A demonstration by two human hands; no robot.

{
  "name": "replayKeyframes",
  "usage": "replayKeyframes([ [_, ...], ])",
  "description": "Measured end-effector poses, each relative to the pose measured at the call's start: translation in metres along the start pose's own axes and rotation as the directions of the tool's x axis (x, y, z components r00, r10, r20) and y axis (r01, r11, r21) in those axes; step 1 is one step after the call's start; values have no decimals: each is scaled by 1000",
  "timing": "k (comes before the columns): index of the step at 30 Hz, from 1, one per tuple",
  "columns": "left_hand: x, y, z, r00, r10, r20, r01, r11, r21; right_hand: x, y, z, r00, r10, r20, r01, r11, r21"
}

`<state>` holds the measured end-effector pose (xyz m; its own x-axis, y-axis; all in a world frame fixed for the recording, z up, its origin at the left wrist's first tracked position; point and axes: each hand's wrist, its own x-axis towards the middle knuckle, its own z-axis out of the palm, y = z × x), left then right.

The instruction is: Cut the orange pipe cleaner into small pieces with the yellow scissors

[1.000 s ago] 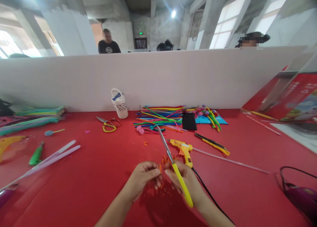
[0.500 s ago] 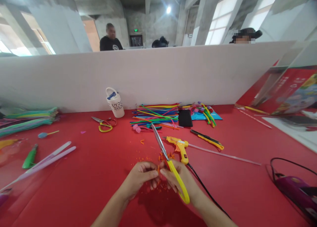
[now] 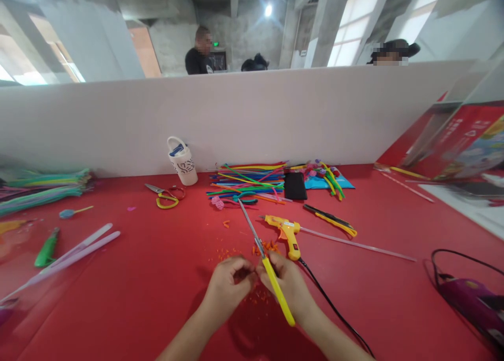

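In the middle of the red table, my two hands meet at the fingertips. My left hand is closed in a pinch; a small orange piece showed there a moment ago, but the fingers now hide it. Long-bladed scissors with yellow handles lie across my right hand, their blades pointing away from me and looking closed. The right thumb and fingers are also drawn together beside the left fingertips. Cut orange bits are heaped just beyond my hands, with finer orange crumbs scattered around and below them.
A yellow glue gun with a black cord lies close to my right hand. Farther back are colourful pipe cleaners, a black rectangular item, a white cup and scissors. A purple tool sits at right.
My hands have turned slightly and the fingertips have closed together, covering the orange piece. The scissors have swung a little to the left. A person in the background has moved right.
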<state>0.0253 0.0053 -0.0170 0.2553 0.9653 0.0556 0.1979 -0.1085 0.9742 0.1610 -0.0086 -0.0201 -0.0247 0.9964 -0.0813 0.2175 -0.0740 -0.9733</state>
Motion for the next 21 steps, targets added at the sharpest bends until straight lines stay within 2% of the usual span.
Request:
replayKeyframes([
  [2, 1, 0, -1, 997, -79, -24, 74, 984, -160, 0, 1, -2, 1000, -10, -2, 10, 1000, -29],
  [4, 3, 0, -4, 983, -180, -30, 157, 916, -370, -1, 2, -6, 1000, -13, 13, 14, 998, -61],
  [7, 7, 0, -10, 968, -248, -48, 184, 823, -537, -5, 2, -13, 999, -27, 26, 31, 989, -148],
  [8, 8, 0, -13, 966, -250, -60, 174, 808, -562, -7, 1, -15, 999, -41, 27, 45, 977, -207],
  [9, 9, 0, -15, 965, -255, -67, 167, 787, -594, -9, 1, -16, 997, -72, 37, 80, 935, -344],
  [12, 9, 2, -20, 963, -259, -80, 140, 729, -670, -13, -2, -18, 987, -121, 109, 163, 757, -633],
  [15, 9, 5, -23, 964, -253, -82, 124, 700, -703, -14, -1, -17, 976, -139, 170, 219, 662, -717],
  [21, 8, 8, -25, 963, -255, -85, 113, 670, -734, -14, 7, -13, 964, -158, 215, 267, 581, -769],
])
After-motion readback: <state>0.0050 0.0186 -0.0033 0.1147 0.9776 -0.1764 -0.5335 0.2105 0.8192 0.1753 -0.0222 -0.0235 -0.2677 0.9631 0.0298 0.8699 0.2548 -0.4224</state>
